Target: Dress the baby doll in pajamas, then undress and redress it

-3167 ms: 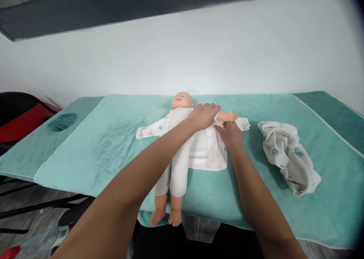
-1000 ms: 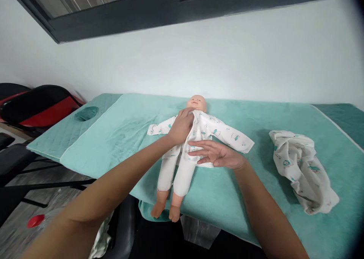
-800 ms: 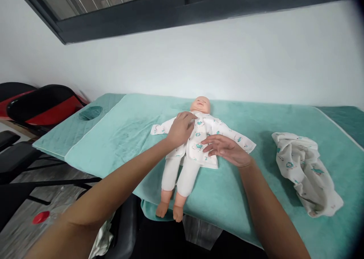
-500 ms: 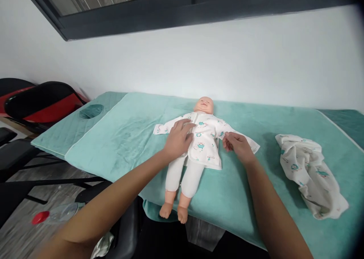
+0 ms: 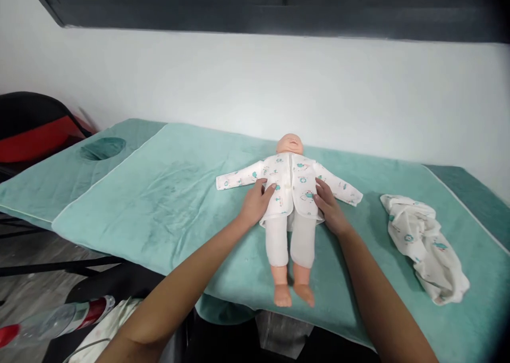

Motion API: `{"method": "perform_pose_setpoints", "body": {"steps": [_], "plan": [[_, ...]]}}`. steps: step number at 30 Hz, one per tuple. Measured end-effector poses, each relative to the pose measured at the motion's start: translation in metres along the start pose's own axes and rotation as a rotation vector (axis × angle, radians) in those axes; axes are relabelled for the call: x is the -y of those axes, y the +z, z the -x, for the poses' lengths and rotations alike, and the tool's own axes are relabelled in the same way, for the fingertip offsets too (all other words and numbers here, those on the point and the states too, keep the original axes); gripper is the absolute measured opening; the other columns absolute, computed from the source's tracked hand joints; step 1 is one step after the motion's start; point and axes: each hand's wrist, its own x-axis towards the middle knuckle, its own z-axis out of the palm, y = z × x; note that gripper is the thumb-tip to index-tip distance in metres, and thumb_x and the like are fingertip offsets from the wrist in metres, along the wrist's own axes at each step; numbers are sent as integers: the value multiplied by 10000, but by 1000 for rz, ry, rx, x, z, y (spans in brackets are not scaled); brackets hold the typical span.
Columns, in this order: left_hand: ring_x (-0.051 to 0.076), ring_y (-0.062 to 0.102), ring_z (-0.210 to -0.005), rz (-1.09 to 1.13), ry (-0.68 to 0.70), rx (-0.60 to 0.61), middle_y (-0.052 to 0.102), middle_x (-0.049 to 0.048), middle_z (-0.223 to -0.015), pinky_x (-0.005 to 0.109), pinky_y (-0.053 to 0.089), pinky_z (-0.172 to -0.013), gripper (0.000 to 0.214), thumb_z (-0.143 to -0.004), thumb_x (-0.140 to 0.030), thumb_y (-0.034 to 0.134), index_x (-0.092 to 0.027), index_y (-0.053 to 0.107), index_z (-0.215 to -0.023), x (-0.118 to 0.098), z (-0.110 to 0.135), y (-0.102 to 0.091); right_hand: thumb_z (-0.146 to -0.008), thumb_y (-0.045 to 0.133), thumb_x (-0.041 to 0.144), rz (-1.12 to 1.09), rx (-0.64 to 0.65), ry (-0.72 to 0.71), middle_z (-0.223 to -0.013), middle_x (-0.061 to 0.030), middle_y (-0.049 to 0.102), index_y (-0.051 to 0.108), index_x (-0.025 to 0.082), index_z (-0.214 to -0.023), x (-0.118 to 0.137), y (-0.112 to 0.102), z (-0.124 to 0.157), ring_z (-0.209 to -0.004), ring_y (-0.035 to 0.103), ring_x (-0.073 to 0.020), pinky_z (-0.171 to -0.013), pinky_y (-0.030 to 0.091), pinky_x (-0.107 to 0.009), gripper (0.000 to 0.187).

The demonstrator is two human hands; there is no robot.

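Observation:
A baby doll (image 5: 303, 235) lies face up on the green cover, its feet toward me, wearing white trousers. Its white printed shirt (image 5: 279, 193) has both sleeves spread wide and a narrow gap down the front. My left hand (image 5: 257, 202) grips the doll's side at the waist, thumb on the shirt front. On the opposite side my right hand (image 5: 331, 206) does the same, fingers curled against the shirt. The fingers tucked beside the body are partly hidden.
A crumpled white printed cloth (image 5: 424, 246) lies at the right on the green-covered massage bed (image 5: 175, 193). The bed's face hole (image 5: 102, 148) is at the far left. A black and red chair (image 5: 35, 129) and a plastic bottle (image 5: 59, 320) are at the left.
The doll has turned from slanted to straight, its legs swinging right. My left hand came down from the chest to its side; my right hand moved from near the sleeve to the waist.

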Motion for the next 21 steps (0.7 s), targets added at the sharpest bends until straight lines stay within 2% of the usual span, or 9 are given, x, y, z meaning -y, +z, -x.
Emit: {"method": "perform_pose_setpoints", "body": {"steps": [2,4,7,10,13,17,19,21], "plan": [[154,517,-690,31,58,-4,533,-22,-721,283,404,-675,417,-941,-493,488,-193,552,-1223,4,-8,4,-825,701,513,-19,-9,9,-1504,-3,466,456,360,-1376,0,-3,-1,-1369,464,-192,-1134,406,-372,622],[153,534,-715,63,102,1,557,-16,-747,281,423,-702,375,-955,-468,471,-201,566,-1200,17,-13,3,-824,703,504,-57,-38,50,-1453,-10,525,505,335,-1329,-1,-5,-3,-1308,528,-197,-1093,449,-369,568],[159,573,-746,144,84,26,604,4,-806,287,457,-730,364,-974,-458,427,-208,581,-1189,39,-17,-3,-800,719,524,-72,-125,132,-1271,-37,661,592,274,-1202,-3,-5,-4,-1123,643,-211,-972,528,-367,491],[160,574,-753,212,100,65,615,8,-819,285,464,-730,401,-952,-474,473,-210,592,-1229,51,-18,-5,-808,705,544,-20,-171,125,-1211,-54,690,643,232,-1166,-2,-1,2,-1074,651,-212,-943,532,-352,479],[154,539,-700,303,66,104,609,2,-745,277,443,-684,431,-893,-486,571,-194,648,-1201,51,-17,-3,-863,648,542,-66,-98,115,-1251,-61,671,636,224,-1243,0,5,16,-1093,640,-209,-961,521,-344,496],[106,480,-566,722,-104,151,575,-26,-646,224,383,-550,512,-776,-465,723,-179,659,-1195,48,-16,-5,-885,605,569,-80,11,245,-1230,-71,677,570,247,-1357,5,15,47,-968,673,-211,-778,573,-329,573],[77,442,-524,890,-129,100,537,-37,-608,197,347,-506,482,-733,-411,773,-163,683,-1136,49,-16,-10,-896,590,566,-18,54,264,-1249,-76,665,572,247,-1360,9,16,64,-989,669,-211,-785,577,-327,563],[55,381,-489,1020,-115,32,447,-61,-555,178,301,-471,432,-726,-345,782,-145,691,-1097,51,-17,-14,-909,583,537,34,144,280,-1296,-86,637,574,242,-1357,15,9,80,-1074,649,-223,-862,573,-355,536]]}}
